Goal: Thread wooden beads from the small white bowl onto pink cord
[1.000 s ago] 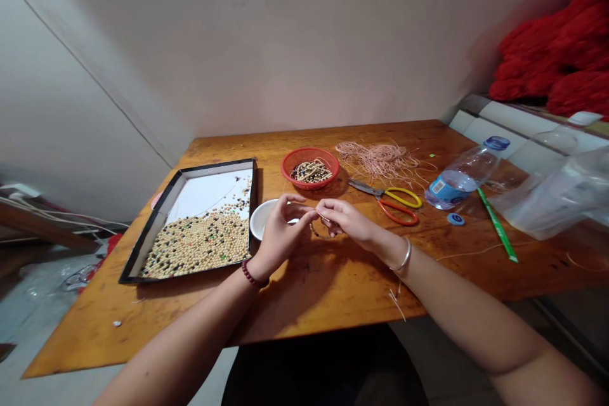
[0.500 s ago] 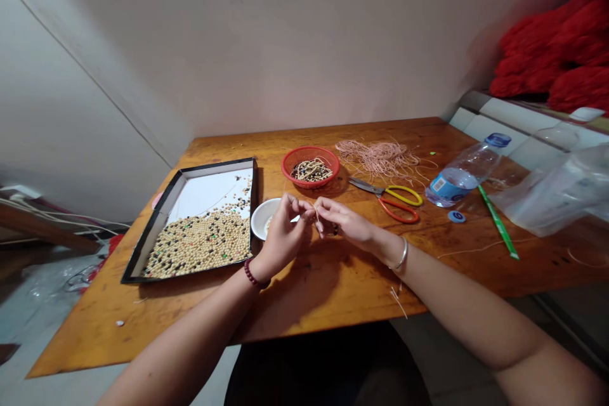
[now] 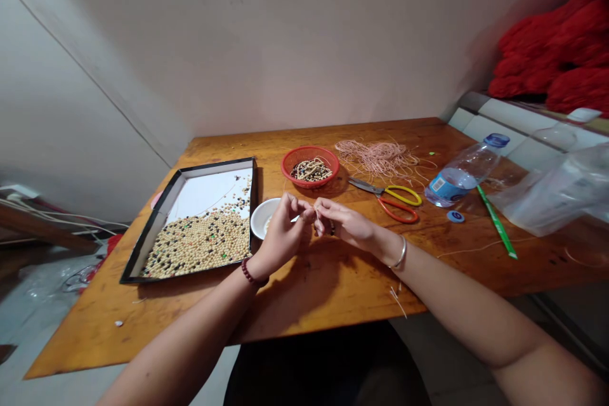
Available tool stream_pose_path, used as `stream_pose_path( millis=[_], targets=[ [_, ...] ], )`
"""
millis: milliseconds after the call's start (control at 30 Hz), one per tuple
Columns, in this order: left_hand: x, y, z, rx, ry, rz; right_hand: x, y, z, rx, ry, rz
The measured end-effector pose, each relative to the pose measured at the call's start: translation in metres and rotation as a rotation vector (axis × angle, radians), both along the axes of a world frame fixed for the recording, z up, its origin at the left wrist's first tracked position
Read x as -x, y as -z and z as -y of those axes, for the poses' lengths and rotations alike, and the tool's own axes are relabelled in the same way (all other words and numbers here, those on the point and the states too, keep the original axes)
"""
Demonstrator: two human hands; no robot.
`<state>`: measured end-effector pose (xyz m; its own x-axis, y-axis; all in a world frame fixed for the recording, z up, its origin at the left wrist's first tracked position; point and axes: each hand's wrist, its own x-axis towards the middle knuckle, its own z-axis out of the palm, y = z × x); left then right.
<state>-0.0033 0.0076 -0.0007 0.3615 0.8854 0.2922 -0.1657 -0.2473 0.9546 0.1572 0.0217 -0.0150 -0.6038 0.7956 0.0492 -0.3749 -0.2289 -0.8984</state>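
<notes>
In front of the red basket (image 3: pixel 310 184), left hand (image 3: pixel 284 223) and right hand (image 3: pixel 346 223) pinch thin cord (image 3: pixel 318 212). I judge it light, limp; best held near its ends

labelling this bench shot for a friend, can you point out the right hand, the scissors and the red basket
Right hand (image 3: pixel 348 221): head view, on the back of the hand
Scissors (image 3: pixel 379 192): head view, by the pivot
Red basket (image 3: pixel 308 153): head view, on the inner back wall
</notes>
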Motion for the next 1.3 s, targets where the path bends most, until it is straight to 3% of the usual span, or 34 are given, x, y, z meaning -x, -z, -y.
stream_pose_path(
  millis=[467,933,1033,1200,1300],
  targets=[
    [0.003,-0.004,-0.001,0.169,0.04,0.054,-0.005,-0.004,0.002,0.191,-0.121,-0.159],
    [0.003,-0.011,0.0,0.3,0.129,0.139,-0.008,-0.008,0.003,0.235,-0.191,-0.227],
    [0.004,-0.006,-0.002,0.205,0.048,0.037,-0.009,-0.009,0.001,0.177,-0.14,-0.156],
    [0.003,-0.003,0.003,-0.184,-0.278,-0.318,-0.011,-0.012,-0.002,0.013,-0.006,-0.03],
    [0.002,-0.004,0.008,-0.259,-0.361,-0.427,-0.01,-0.013,-0.001,0.022,0.04,0.041]
  ],
)
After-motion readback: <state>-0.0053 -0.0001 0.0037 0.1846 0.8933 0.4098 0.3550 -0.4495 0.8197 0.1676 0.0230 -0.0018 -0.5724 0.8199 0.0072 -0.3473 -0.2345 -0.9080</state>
